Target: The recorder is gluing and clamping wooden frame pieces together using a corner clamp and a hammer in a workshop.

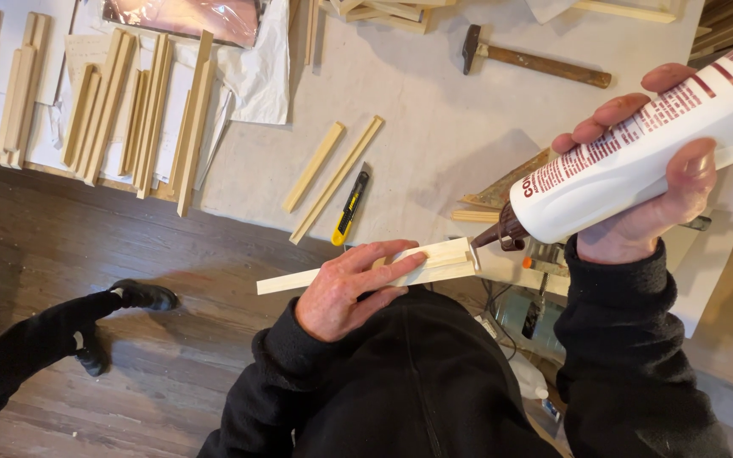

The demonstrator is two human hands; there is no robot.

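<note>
My left hand (351, 284) grips a pale wooden strip (444, 257) and holds it level in front of my chest. In my right hand (645, 191) is a white glue bottle (638, 153) with dark red print, tilted down to the left. Its brown nozzle (502, 235) touches the strip's right end, where a small drip hangs. Both sleeves are black.
A light sheet (434, 110) on the dark wood floor (86, 263) carries two loose wooden strips (332, 174), a yellow utility knife (350, 206), a hammer (536, 59) and rows of wooden strips (129, 110) at left. A black-clad leg and shoe (129, 301) stretch at lower left.
</note>
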